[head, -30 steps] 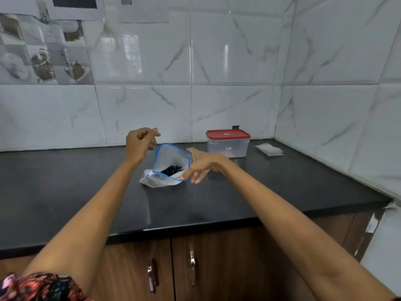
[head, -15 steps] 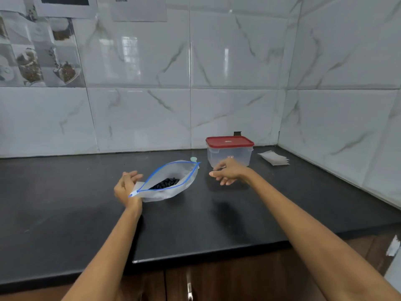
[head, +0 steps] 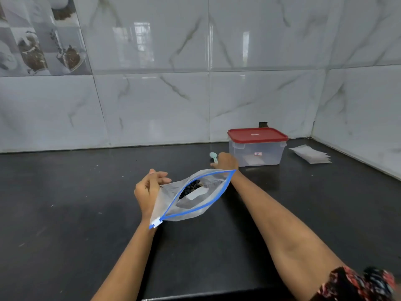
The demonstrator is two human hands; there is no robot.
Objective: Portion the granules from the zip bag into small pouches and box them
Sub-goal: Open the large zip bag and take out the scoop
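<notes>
Granules, dark, lie inside the zip bag, its blue-edged mouth gaping. Left hand pinches the bag's left edge above the black counter. Right hand reaches a pale green spoon, fingers curled; actual grip cannot be told. Red-lidded box stands just beyond, small pouches to its right.

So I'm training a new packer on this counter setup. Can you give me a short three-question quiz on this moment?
1. True or false: the box has its red lid on.
2. Which hand holds the zip bag?
3. The right hand is at: A) the pouches B) the mint scoop C) the lid.

Key: 1 true. 2 the left hand. 3 B.
</notes>
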